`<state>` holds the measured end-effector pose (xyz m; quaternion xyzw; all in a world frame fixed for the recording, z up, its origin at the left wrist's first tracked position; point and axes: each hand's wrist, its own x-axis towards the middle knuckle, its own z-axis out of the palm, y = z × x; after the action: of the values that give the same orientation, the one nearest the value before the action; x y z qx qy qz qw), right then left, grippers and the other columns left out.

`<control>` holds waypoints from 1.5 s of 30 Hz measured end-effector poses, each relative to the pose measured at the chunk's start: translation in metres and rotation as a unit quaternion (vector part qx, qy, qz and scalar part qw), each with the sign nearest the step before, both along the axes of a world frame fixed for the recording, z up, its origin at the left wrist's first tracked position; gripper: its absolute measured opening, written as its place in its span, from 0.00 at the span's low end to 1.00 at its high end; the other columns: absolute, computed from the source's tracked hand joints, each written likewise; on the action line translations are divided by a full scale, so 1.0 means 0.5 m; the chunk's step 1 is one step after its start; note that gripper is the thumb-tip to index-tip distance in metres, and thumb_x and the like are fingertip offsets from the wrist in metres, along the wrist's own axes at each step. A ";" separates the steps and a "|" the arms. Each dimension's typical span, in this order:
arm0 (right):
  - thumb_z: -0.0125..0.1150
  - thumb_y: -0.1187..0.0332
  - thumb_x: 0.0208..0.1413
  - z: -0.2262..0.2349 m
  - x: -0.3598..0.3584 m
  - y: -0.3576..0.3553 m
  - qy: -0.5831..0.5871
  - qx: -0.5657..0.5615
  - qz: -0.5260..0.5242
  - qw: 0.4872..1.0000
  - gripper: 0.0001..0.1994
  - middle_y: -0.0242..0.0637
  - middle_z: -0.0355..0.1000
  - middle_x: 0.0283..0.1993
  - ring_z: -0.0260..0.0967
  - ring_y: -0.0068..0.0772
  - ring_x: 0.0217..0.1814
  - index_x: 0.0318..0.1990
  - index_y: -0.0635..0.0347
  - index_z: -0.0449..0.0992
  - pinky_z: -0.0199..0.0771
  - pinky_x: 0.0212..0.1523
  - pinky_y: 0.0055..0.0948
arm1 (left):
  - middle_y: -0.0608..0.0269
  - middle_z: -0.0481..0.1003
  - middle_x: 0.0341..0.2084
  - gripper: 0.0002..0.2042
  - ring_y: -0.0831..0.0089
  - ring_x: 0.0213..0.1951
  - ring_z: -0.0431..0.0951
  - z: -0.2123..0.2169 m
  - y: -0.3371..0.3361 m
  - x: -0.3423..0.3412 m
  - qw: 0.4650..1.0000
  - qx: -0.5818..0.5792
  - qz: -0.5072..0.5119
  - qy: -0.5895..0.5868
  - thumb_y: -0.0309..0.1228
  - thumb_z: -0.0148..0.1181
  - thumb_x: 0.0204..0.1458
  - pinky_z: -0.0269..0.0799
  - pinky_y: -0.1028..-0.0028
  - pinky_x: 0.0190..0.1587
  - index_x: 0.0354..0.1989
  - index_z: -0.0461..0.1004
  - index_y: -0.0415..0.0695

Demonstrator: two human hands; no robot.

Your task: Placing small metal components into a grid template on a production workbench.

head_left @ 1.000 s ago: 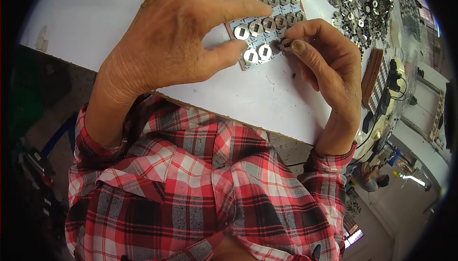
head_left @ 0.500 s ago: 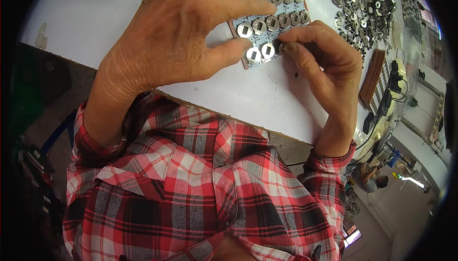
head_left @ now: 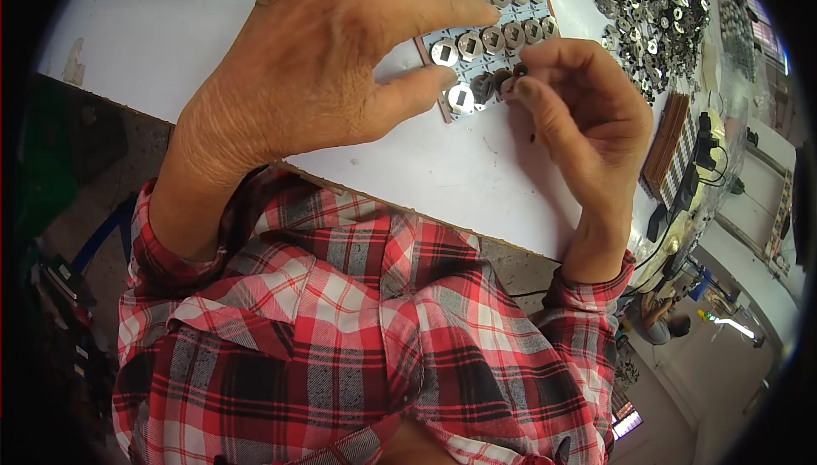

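Note:
A light-blue circuit board panel lies on the white table, with rows of round silver metal clips on it, each with a rectangular slot. My left hand spreads over the panel's left side; its thumb tip is by the near-left clips and its index finger reaches across the rows. Its other fingertips are partly out of view. At the near edge, my right hand pinches a small dark-looking metal clip between thumb and index finger. Just left of it sit two shaded clips and one bright clip.
A large heap of loose metal clips covers the table's far right. Stacked brown-edged panels stand right of my right hand, beside black plugs and cables. The table's near edge runs by my shirt. Another person sits in the background right.
The panel has shifted slightly right, and both hands with it. My right fingertips have moved a little right along the near row, where the second clip now looks dark and another shows beside it.

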<state>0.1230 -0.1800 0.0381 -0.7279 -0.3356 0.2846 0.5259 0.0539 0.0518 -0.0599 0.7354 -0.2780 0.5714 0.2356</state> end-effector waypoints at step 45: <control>0.69 0.78 0.59 -0.002 0.005 -0.013 -0.090 -0.074 -0.006 0.993 0.08 0.33 0.82 0.37 0.74 0.14 0.33 0.46 0.68 0.81 0.69 0.30 0.13 | 0.48 0.73 0.52 0.23 0.56 0.55 0.70 0.041 -0.006 -0.027 0.999 0.022 0.043 0.017 0.35 0.71 0.44 0.63 0.55 0.59 0.52 0.82 0.47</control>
<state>0.1257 -0.1867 0.0373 -0.7898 -0.3547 0.2389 0.4397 0.0405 0.0490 -0.0394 0.7612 -0.2551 0.5620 0.1990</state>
